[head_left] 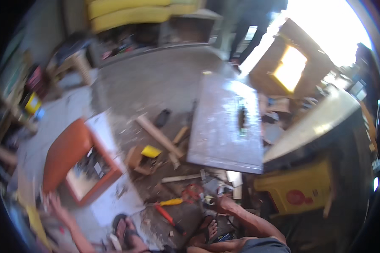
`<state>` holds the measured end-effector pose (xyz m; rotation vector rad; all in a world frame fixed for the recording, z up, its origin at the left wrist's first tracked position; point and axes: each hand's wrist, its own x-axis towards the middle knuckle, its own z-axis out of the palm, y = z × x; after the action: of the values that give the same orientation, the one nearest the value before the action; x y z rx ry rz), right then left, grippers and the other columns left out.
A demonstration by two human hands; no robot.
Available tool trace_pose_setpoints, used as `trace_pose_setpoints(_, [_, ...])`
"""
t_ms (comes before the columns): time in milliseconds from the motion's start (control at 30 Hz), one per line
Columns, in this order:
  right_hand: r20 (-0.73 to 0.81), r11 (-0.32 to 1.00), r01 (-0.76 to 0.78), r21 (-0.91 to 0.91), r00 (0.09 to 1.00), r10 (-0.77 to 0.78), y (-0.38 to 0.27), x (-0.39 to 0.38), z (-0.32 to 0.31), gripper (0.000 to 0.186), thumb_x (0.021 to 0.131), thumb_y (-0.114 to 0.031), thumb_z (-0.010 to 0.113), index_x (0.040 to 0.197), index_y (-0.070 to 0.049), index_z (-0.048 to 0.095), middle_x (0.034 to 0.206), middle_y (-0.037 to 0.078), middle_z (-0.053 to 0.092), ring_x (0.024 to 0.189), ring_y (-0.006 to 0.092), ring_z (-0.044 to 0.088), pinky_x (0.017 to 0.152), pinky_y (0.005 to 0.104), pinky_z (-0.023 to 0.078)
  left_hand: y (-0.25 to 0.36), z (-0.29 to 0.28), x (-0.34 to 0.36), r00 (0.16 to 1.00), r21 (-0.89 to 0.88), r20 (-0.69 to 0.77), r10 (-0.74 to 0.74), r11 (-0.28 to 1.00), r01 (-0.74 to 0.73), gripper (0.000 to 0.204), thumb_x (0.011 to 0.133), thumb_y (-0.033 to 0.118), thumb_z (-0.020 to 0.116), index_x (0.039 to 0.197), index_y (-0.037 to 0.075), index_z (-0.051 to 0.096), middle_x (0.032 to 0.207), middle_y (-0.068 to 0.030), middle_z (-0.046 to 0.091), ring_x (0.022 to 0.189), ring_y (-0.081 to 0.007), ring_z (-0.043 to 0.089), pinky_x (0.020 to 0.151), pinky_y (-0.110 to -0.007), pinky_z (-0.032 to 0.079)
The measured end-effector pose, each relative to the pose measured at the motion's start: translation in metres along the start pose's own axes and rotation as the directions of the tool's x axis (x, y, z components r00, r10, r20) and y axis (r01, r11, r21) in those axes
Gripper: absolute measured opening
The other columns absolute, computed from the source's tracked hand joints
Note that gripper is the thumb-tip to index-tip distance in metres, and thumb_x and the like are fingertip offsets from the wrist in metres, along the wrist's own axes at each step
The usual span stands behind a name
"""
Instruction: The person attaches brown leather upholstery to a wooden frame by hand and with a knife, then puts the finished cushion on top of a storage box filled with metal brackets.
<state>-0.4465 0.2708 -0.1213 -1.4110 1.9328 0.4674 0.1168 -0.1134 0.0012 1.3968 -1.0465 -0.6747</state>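
At the left, my left hand [54,205] has its fingers stretched out by the lower corner of an orange padded piece [67,141]. This piece has an open box-like frame with small items in it, and it lies on a white sheet [114,202]. My right hand [224,204] reaches down to the floor among small scraps and tools. Its fingers are blurred, so what they touch is unclear. Close to it lie red-handled tools [191,193], a yellow-handled screwdriver [169,202] and a red-handled tool [166,215].
A shiny grey panel [223,139] stands ahead, right of wood strips [158,135] and a small box [141,160]. A yellow crate [297,185] and a pale curved board [314,122] are at the right. Someone's dark-clad legs [249,33] stand at the back.
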Motion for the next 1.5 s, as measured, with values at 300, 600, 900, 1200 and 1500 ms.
trace_pose_setpoints(300, [-0.163, 0.926, 0.366, 0.094, 0.923, -0.349, -0.018, -0.044, -0.037, 0.037, 0.083, -0.026, 0.068, 0.116, -0.01, 0.073, 0.107, 0.021, 0.074, 0.095, 0.041, 0.071, 0.079, 0.0499, 0.058, 0.087, 0.059, 0.115, 0.981, -0.096, -0.003, 0.195, 0.976, -0.194, 0.06, 0.104, 0.04, 0.065, 0.145, -0.002, 0.054, 0.135, -0.012, 0.065, 0.125, -0.0197, 0.06, 0.11, -0.034, 0.043])
trace_pose_setpoints(600, [-0.108, 0.784, 0.568, -0.25, 0.788, -0.606, -0.058, -0.017, -0.098, 0.036, 0.078, -0.019, 0.07, 0.112, -0.006, 0.071, 0.106, 0.02, 0.072, 0.091, 0.0411, 0.071, 0.074, 0.0497, 0.057, 0.084, 0.059, 0.111, 0.982, -0.088, -0.026, 0.186, 0.978, -0.188, 0.07, 0.103, 0.052, 0.061, 0.15, 0.001, 0.05, 0.141, -0.0135, 0.057, 0.13, -0.0253, 0.055, 0.108, -0.045, 0.046])
trace_pose_setpoints(900, [0.151, 0.839, 0.52, -0.163, 0.853, -0.499, -0.112, 0.012, -0.137, 0.028, 0.089, -0.02, 0.067, 0.112, -0.005, 0.07, 0.102, 0.021, 0.071, 0.089, 0.041, 0.071, 0.074, 0.0509, 0.056, 0.091, 0.08, 0.175, 0.949, -0.219, 0.057, 0.311, 0.931, -0.292, 0.047, 0.106, 0.042, 0.061, 0.129, 0.001, 0.059, 0.116, -0.0065, 0.068, 0.109, -0.0143, 0.061, 0.098, -0.03, 0.046])
trace_pose_setpoints(1200, [-0.499, 0.619, 0.753, 0.224, 0.634, -0.591, -0.386, 0.1, -0.259, 0.034, 0.098, -0.02, 0.065, 0.126, -0.001, 0.064, 0.119, 0.021, 0.07, 0.11, 0.0382, 0.069, 0.092, 0.0457, 0.056, 0.068, 0.09, 0.253, 0.871, 0.078, 0.033, 0.49, 0.868, -0.491, 0.068, 0.098, 0.07, 0.055, 0.113, 0.004, 0.058, 0.092, -0.0106, 0.064, 0.089, -0.0236, 0.062, 0.081, -0.04, 0.049])
trace_pose_setpoints(1500, [-0.644, 0.868, 0.325, 0.376, 0.765, -0.008, -0.486, 0.255, -0.247, 0.075, 0.098, -0.043, 0.061, 0.157, -0.005, 0.036, 0.143, 0.033, 0.05, 0.128, 0.0503, 0.054, 0.108, 0.0535, 0.044, 0.06, 0.099, 0.264, 0.878, -0.101, 0.07, 0.473, 0.879, -0.465, 0.063, 0.097, 0.066, 0.063, 0.111, 0.005, 0.059, 0.091, -0.007, 0.063, 0.086, -0.0192, 0.06, 0.079, -0.036, 0.049])
